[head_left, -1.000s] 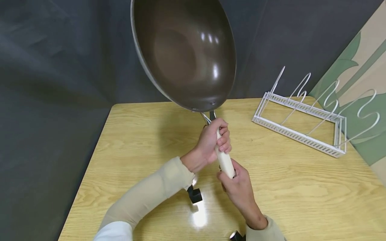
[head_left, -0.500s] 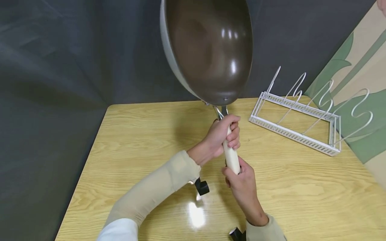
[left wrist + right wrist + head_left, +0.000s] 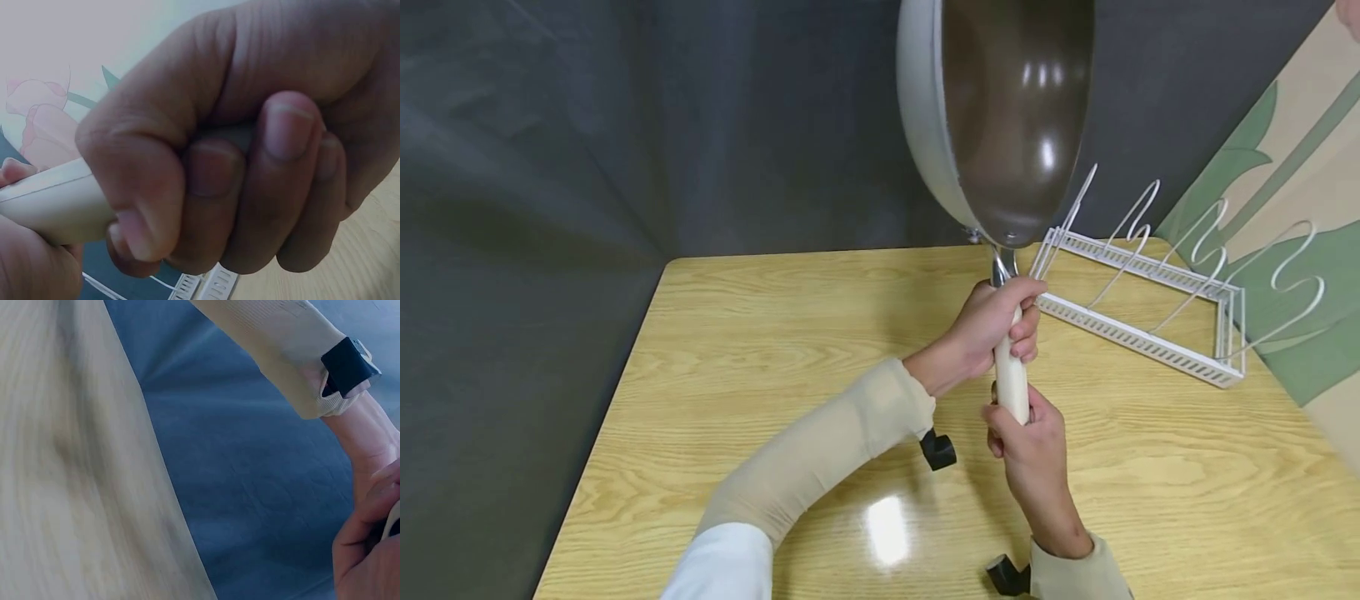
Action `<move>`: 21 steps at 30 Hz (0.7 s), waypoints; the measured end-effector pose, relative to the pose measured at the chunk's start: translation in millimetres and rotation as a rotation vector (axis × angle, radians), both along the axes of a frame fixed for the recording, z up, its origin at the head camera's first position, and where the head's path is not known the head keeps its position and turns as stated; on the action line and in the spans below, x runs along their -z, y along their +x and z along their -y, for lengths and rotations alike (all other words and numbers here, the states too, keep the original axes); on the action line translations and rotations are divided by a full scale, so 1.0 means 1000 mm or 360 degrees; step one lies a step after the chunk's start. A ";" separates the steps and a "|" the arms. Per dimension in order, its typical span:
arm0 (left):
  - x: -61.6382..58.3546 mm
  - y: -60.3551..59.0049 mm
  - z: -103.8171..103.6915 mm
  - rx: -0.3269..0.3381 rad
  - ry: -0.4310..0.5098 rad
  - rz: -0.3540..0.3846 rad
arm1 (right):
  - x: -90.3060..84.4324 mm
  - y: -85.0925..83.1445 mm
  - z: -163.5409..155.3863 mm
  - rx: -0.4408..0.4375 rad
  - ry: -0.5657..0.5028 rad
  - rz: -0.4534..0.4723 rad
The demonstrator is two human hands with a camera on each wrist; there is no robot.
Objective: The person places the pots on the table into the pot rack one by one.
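Observation:
A deep wok (image 3: 1015,125) with a glossy brown inside and a pale outside is held up above the table, its bowl turned partly edge-on and its top cut off by the head view. Its cream handle (image 3: 1011,387) points down toward the person. My left hand (image 3: 988,329) grips the handle just below the metal bracket, fingers wrapped round it, as the left wrist view also shows. Lower down, my right hand (image 3: 1033,450) holds the handle's end with the thumb along its side. In the right wrist view only part of the right hand (image 3: 369,556) shows, at the right edge.
A white pan rack (image 3: 1135,337) with curved wire dividers stands at the back right of the wooden table (image 3: 737,358), its left end close behind the wok's handle. A dark sheet (image 3: 775,150) hangs behind, and a leaf-patterned panel (image 3: 1322,350) stands at the right.
Both hands have carried the wok to the right, toward the rack. Its bowl has turned, so more of the pale outside and less of the brown inside shows.

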State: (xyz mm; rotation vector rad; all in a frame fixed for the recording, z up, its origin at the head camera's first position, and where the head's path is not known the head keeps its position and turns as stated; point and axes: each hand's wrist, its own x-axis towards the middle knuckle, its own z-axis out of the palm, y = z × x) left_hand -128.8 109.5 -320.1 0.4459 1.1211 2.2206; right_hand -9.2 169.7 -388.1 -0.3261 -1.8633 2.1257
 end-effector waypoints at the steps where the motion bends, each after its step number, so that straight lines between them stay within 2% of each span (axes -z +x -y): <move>1: -0.001 0.000 -0.002 -0.0002 -0.0009 -0.0001 | 0.000 0.000 -0.001 0.0004 -0.0024 -0.0004; 14: 0.000 -0.006 -0.019 0.0038 -0.0170 -0.0081 | 0.000 -0.003 -0.011 0.0010 -0.0272 -0.0088; 21: 0.002 -0.007 -0.028 0.0040 -0.0196 -0.0141 | 0.001 -0.001 -0.015 -0.0036 -0.0314 -0.0097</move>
